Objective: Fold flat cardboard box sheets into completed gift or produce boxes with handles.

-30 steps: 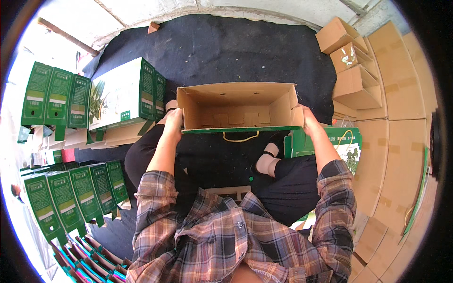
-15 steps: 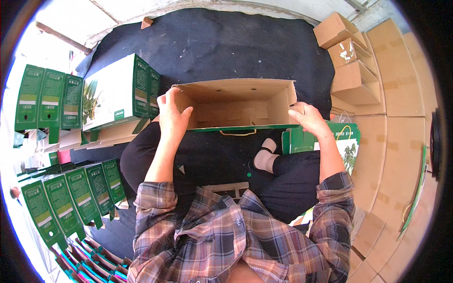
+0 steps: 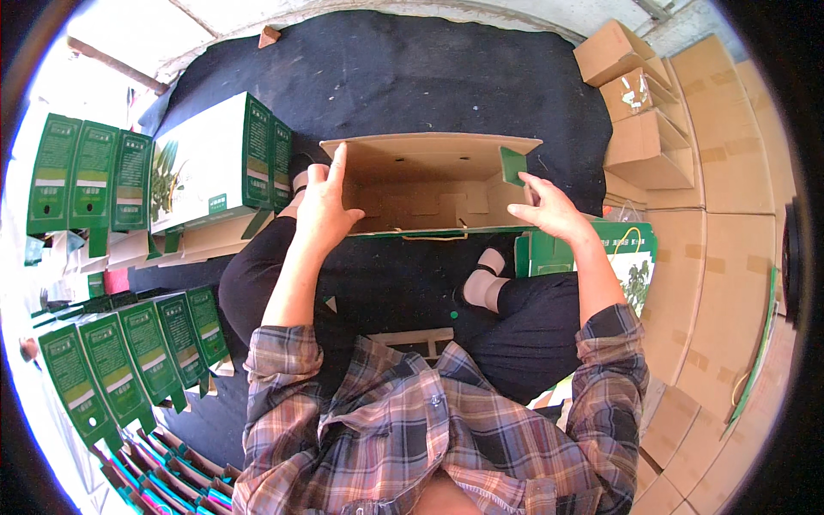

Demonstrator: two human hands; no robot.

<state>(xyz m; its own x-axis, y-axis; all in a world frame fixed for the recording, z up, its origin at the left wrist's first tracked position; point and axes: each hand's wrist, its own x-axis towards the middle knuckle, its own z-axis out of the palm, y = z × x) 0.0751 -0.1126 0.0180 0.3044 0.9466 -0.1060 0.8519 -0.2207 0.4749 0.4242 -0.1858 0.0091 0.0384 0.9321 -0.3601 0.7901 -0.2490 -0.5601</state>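
Note:
An open cardboard box [image 3: 416, 202], plain brown inside and green outside, stands before me with its mouth facing up. A yellow cord handle [image 3: 435, 239] hangs along its near edge. My left hand [image 3: 323, 209] is at the box's left end, index finger stretched up along the end and thumb apart over the opening. At the right end a small green flap [image 3: 512, 165] folds inward over the opening. My right hand [image 3: 551, 209] touches that flap with its fingertips, fingers extended and thumb spread. The outer side of the left end is hidden by my left hand.
Green-and-white boxes [image 3: 206, 163] stand at the left, with a row of green boxes [image 3: 112, 369] nearer me. Beside my right knee lies a green printed box [image 3: 549, 256]. Brown cartons [image 3: 648, 150] are stacked at the right. Black sheeting [image 3: 386, 77] covers the floor.
The green flap at the box's right end has folded inward into view. My right hand has released its grip on the rim, and my left index finger has straightened upward.

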